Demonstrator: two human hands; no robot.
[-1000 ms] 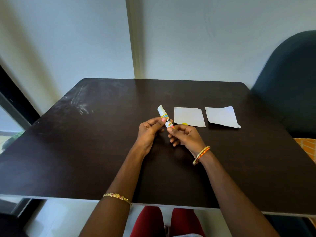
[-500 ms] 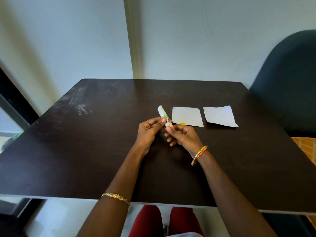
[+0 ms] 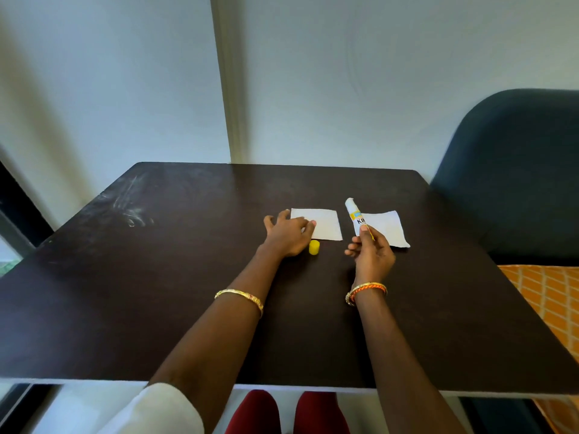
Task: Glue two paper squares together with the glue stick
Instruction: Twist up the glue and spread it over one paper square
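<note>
Uncapped glue stick (image 3: 357,217) upright btwn two flat white squares (image 3: 324,223).

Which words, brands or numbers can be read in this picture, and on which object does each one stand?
"KI": black letters on the label of the glue stick, held in the right hand; the thumb hides the rest of the word.
A small blue mark above it on the label: too small to read.
The paper squares, yellow cap and table show no text.

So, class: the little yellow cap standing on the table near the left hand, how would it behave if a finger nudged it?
The yellow cap looks small and hollow, so probably very light. It stands on end, so a nudge would likely tip it. Being round, it may then roll across the smooth table.
</note>
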